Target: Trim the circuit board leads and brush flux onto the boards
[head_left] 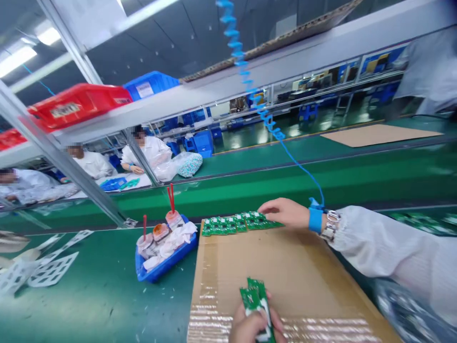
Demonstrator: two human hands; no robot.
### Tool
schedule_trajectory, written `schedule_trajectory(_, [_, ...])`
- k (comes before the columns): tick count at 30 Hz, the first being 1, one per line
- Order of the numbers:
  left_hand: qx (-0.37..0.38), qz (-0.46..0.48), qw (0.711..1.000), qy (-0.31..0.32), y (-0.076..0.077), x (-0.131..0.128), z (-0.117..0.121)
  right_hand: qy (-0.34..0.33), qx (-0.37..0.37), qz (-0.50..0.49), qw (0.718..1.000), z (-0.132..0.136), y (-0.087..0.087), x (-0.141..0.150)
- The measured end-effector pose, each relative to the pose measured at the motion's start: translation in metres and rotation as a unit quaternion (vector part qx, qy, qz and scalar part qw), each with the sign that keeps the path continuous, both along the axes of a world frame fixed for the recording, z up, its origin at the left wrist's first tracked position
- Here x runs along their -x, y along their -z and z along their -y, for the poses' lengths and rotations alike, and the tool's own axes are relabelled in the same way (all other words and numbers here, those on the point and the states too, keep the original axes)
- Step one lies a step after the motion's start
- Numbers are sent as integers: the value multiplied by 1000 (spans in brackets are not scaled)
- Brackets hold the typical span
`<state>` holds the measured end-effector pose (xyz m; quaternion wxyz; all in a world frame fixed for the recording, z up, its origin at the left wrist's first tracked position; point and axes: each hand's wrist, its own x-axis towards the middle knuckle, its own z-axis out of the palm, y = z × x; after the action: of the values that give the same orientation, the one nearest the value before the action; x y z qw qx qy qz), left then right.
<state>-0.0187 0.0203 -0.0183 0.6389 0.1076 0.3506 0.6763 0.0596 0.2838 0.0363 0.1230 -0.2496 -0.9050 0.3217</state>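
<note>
My left hand (254,324) is closed around a few green circuit boards (253,296) at the lower middle of the head view, the thumb across their face. Along the far edge of a taped cardboard sheet (257,259) lies a row of green circuit boards (223,225) with small white parts. At the right end of this row, my right hand (285,213) has its curled fingers on a circuit board, which they partly hide. A blue wrist strap (315,218) with a coiled blue cord (264,114) and a metal watch (331,224) circle the right wrist.
Left of the cardboard stands a blue tray (167,267) with small pots, red sticks and white wipes. White cut-out sheets (53,269) lie at far left. More boards (421,223) are at right. Across the green line, several people in white work. Bins (78,107) sit on the shelf above.
</note>
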Motion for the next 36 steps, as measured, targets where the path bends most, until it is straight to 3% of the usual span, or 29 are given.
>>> schedule_trajectory(2, [10,19,1000,0,-14,-6,2,-59,49,7,997,28,-13,-13])
schedule_trajectory(3, [16,24,1000,0,-21,-9,2,-122,88,-18,988,42,-19,-18])
schedule_trajectory(5, [30,-27,999,6,-31,-12,3,-210,130,-51,968,65,-28,-27])
schedule_trajectory(9, [-3,-51,994,95,-36,-12,3,-237,153,-92,955,89,-31,-39])
schedule_trajectory(11, [-47,-33,990,131,-33,-12,4,-228,130,-139,955,94,-28,-45])
schedule_trajectory(15, [-92,5,986,141,-28,-19,4,-256,48,-224,939,101,-23,-55])
schedule_trajectory(20, [-84,7,987,137,-36,-28,2,-292,-120,-198,928,105,-27,-64])
schedule_trajectory(23, [-47,11,991,123,-37,-32,3,-321,-191,-183,910,99,-33,-68])
schedule_trajectory(27, [58,24,994,84,-32,-37,0,-345,-209,-174,898,87,-37,-73])
schedule_trajectory(31, [202,54,978,22,-36,-40,-12,-361,-140,-149,910,78,-36,-77])
schedule_trajectory(34, [253,40,966,-39,-43,-38,-21,-348,12,-104,932,65,-37,-79])
schedule_trajectory(36, [262,20,962,-71,-46,-36,-25,-269,133,-59,952,48,-37,-79])
